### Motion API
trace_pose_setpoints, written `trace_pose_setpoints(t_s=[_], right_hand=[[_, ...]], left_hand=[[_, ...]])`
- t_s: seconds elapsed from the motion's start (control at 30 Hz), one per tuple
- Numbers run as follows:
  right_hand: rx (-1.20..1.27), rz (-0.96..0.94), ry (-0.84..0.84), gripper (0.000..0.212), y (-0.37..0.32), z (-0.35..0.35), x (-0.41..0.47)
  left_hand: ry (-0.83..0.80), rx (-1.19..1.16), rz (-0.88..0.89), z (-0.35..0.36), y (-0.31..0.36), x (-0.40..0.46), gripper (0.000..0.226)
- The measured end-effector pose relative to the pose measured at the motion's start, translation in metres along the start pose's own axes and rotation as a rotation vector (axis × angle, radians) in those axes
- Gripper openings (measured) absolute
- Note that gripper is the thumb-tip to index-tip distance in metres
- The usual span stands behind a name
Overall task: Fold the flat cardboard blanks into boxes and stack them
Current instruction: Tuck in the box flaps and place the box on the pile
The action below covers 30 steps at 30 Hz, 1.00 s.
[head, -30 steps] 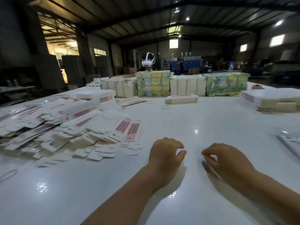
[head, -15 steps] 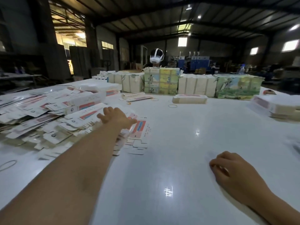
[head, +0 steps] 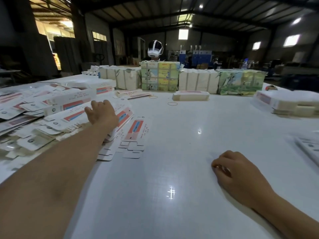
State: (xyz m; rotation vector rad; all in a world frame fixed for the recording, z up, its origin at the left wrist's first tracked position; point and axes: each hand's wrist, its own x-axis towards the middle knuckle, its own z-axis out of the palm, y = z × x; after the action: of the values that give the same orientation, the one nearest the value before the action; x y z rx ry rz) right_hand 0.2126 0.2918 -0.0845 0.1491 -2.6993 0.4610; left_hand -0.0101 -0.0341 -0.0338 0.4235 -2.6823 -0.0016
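A sprawling pile of flat white cardboard blanks (head: 51, 118) with red and blue print covers the table's left side. My left hand (head: 101, 114) reaches out over the pile's right edge, and its fingers curl over the far edge of the top blank (head: 123, 111), which sits slightly raised. One loose blank (head: 136, 131) lies flat just right of the pile. My right hand (head: 241, 176) rests on the white table (head: 172, 152) near the front right, fingers loosely curled, holding nothing. Folded boxes (head: 284, 102) are stacked at the right edge.
Wrapped bundles of blanks (head: 196, 81) and coloured packs (head: 159, 75) line the far edge. A small stack (head: 190, 96) and rubber bands (head: 172, 103) lie before them. A person in a white headset (head: 155, 50) stands behind. Another flat piece (head: 309, 147) sits at the right.
My left hand has left the spot beside my right hand, reached forward and left onto the pile, and taken hold of the top blank. My right hand stays put on the table.
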Motion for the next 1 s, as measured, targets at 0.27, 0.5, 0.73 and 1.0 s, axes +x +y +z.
trace_pose_setpoints(t_s=[0.27, 0.5, 0.73, 1.0], right_hand=[[-0.004, -0.002, -0.035, 0.021, -0.003, -0.003, 0.001], [0.113, 0.064, -0.088, 0.025, -0.002, -0.009, -0.005], [0.972, 0.497, 0.099, 0.018, 0.009, -0.027, -0.004], [1.410, 0.496, -0.060, 0.011, 0.014, -0.037, -0.003]], left_hand=[[-0.390, -1.242, 0.136, -0.065, 0.066, -0.072, 0.006], [-0.901, -1.239, 0.416, -0.056, 0.075, -0.160, 0.008], [-0.860, -1.211, 0.460, -0.044, 0.054, -0.161, 0.015], [-0.284, -0.727, 0.669, -0.054, 0.064, -0.172, 0.022]])
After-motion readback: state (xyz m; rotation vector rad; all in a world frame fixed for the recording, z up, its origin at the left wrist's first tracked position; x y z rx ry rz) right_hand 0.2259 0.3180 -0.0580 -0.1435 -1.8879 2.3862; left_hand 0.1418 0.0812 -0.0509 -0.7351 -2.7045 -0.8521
